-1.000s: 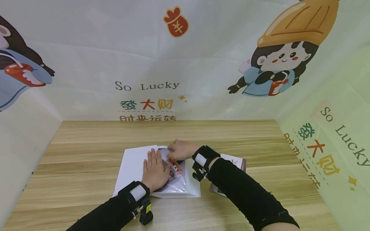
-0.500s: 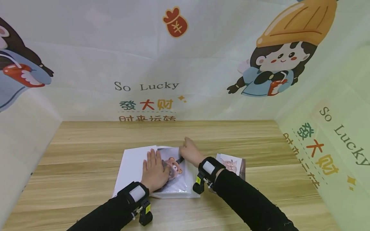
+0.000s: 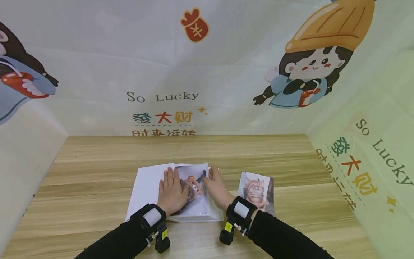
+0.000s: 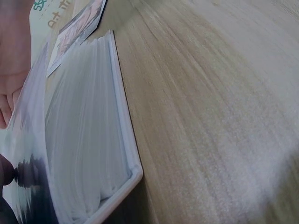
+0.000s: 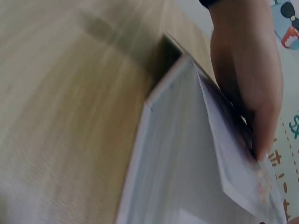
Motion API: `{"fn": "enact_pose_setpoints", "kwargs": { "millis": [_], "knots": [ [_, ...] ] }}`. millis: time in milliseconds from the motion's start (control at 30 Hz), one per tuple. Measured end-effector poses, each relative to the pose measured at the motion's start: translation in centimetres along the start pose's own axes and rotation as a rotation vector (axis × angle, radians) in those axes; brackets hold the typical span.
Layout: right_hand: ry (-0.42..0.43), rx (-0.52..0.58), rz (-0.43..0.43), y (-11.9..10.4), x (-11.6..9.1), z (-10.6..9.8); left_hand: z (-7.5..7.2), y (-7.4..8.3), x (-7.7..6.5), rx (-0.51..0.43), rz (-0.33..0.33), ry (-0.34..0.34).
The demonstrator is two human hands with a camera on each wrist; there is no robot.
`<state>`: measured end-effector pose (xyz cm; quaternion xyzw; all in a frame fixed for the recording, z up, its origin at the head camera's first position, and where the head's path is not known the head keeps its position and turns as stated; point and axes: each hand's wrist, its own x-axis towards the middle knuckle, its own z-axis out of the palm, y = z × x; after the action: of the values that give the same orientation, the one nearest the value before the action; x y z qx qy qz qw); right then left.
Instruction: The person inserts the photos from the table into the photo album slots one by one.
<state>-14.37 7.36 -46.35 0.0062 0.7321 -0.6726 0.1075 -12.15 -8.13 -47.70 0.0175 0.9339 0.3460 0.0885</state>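
Observation:
A white photo album (image 3: 148, 185) lies spread on the table, its thick block of pages (image 4: 84, 126) on the right half. The top page holds a picture of a pink bear (image 3: 195, 187) under glossy clear film. My left hand (image 3: 172, 196) lies flat across the fold, fingers straight, its thumb over the picture's left side. At the page's right edge, my right hand (image 3: 218, 186) pinches the margin with thumb and curled fingers. Both wrist views show this top page (image 5: 224, 140) raised at an angle off the others.
A small stack of photos (image 3: 255, 190), a cat picture on top, lies to the right of the album. The wooden table (image 3: 113, 151) ends at a printed white backdrop (image 3: 233, 90) behind and at both sides.
My right hand has slid from the page's top edge right and down to its right edge, uncovering the bear picture and the cat photo. My left hand has stayed put.

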Motion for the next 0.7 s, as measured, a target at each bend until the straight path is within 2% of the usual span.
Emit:
{"fn": "enact_pose_setpoints", "kwargs": {
  "millis": [200,333,433,567,700],
  "knots": [
    [0.033,0.095,0.039,-0.9,-1.8,0.7,0.1,0.5,-0.2,-0.028,0.012,0.005],
    [0.026,0.159,0.075,-1.6,-2.9,1.2,-0.1,1.1,-0.3,-0.056,0.041,-0.018],
    [-0.018,0.194,0.069,-2.1,-3.6,1.6,-0.3,1.4,-0.2,-0.080,0.076,-0.013],
    [-0.095,0.243,0.034,-3.0,-4.3,2.1,-1.0,1.6,0.2,-0.100,0.167,0.051],
    [-0.166,0.271,0.015,-3.7,-4.7,2.6,-2.6,2.2,0.3,-0.168,0.223,0.053]
  ]
}}
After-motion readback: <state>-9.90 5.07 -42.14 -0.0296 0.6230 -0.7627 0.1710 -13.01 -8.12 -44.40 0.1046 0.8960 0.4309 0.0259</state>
